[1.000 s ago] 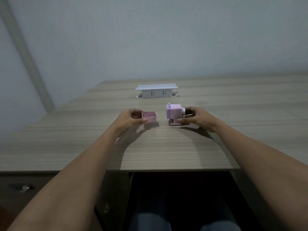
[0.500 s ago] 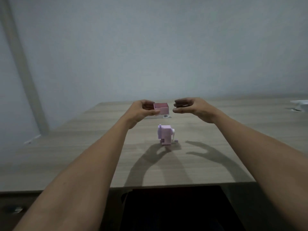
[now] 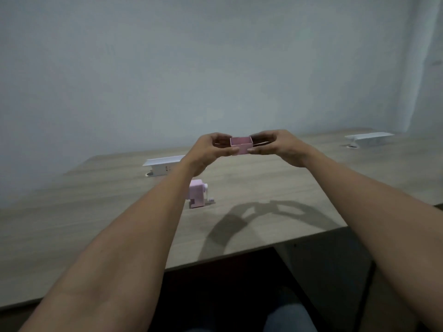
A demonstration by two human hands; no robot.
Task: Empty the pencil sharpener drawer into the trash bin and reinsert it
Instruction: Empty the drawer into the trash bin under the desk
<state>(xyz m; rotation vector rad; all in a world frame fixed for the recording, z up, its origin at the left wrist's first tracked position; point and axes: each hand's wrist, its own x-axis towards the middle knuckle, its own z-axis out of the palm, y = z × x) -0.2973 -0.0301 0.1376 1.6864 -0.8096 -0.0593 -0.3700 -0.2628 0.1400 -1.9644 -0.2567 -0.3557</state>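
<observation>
The small pink plastic drawer, an open-topped rectangular box, was held up in the air above the middle of the wood-grain tabletop, well clear of the surface and with its open side facing up. The left hand pinched its left end between thumb and curled fingers, and the right hand pinched the right end the same way, so the box sat bridged between the two sets of fingertips. From where I stood I could not tell whether there were any shavings inside. The pink plastic crank pencil sharpener stood upright on the tabletop below and to the left of the raised hands, partly hidden by the left forearm and well back from the near edge. Two white rectangular socket boxes sat further off, one toward the far left edge and one near the far right corner. No trash bin was in sight. The drawer looked to me very light and stiff, thin-walled and smooth, the sort of thing that could slip from a careless pinch or spill if tipped early. I judged the short end walls the sensible place to grip, keeping it level until it was over a bin.
</observation>
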